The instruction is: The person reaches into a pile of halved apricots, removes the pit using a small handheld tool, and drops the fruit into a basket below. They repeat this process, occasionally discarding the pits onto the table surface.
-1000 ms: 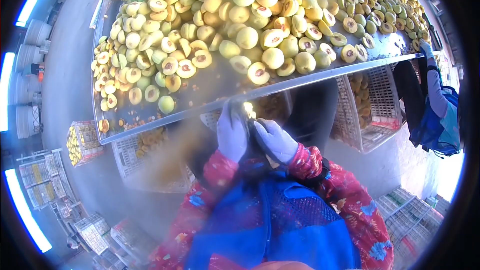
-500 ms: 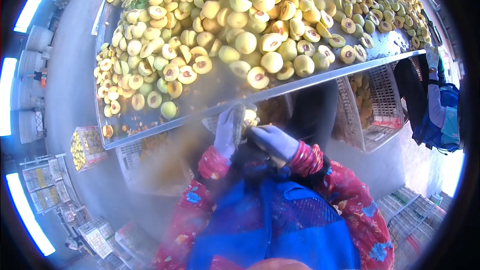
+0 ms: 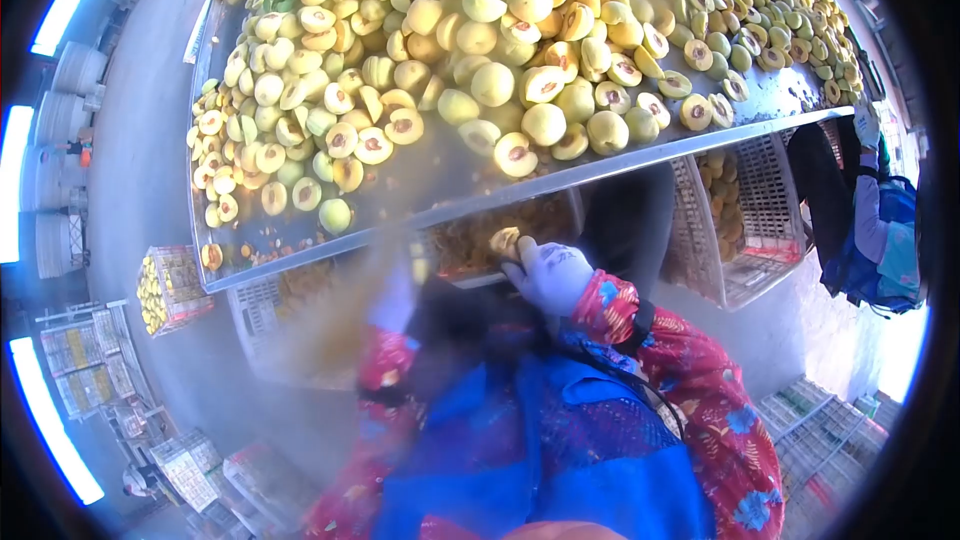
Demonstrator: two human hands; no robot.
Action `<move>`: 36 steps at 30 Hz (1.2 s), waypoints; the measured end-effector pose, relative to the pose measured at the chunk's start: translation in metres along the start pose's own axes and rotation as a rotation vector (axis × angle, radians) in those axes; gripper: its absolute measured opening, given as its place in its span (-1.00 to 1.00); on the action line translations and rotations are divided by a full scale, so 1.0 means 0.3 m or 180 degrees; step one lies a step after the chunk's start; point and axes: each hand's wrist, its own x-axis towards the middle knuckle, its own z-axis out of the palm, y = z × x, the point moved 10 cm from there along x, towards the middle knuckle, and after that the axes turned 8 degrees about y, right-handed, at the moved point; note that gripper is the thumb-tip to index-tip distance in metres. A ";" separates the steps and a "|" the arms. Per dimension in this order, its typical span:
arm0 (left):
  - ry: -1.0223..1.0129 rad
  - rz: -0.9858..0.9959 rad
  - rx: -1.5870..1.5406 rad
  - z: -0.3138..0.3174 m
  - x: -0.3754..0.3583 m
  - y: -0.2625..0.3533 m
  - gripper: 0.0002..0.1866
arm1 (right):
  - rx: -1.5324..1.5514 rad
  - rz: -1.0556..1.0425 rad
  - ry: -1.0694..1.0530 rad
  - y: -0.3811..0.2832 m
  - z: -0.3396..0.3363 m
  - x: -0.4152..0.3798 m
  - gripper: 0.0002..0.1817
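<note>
Delicately, a worker in a red floral sleeve (image 3: 705,390) and a blue apron (image 3: 620,490) pinches a piece of yellow stone fruit (image 3: 505,241) at the tips of the gloved right hand (image 3: 555,278), thumb and fingers clamped on its near side. Left of those fingers, the gloved left hand (image 3: 394,292) is smeared by blur and haze; a yellowish spot shows near its tips, but whether its fingers are apart or together, one cannot tell. Directly beyond the right fingertips runs the rim of a metal table (image 3: 620,166), and farther past them rises a heap of yellow-green stone fruit (image 3: 495,85), many of them halved with their brown hollows showing. A crate (image 3: 478,279) sits under the rim near the right fingertips, and a white slatted crate (image 3: 775,190) holding fruit stands well to their right; farther right still, a co-worker's gloved hand (image 3: 866,128) meets the table's edge. By the look of it, a light fingertip pinch suits such cut flesh, which a hard squeeze could bruise or make slip; keeping the fruit short of the metal rim, with knuckles clear of it, would likely spare both glove and flesh a knock.
</note>
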 end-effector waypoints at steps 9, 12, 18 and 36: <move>0.1103 0.1178 0.1038 -0.187 0.199 0.306 -0.56 | 0.3507 0.1510 -0.0958 0.076 0.075 -0.022 -0.67; 0.0482 0.2289 0.1413 0.075 0.301 0.561 -0.53 | 0.3129 0.1824 -0.0880 0.084 0.015 -0.047 -0.67; -0.0194 0.1696 0.1243 0.150 0.381 0.522 -0.55 | 0.3052 0.1509 0.0092 0.163 -0.012 -0.065 -0.69; -0.0439 -0.0338 -0.3166 0.086 0.038 0.287 -0.62 | 0.0826 -0.0167 0.1002 -0.194 -0.207 -0.009 -0.77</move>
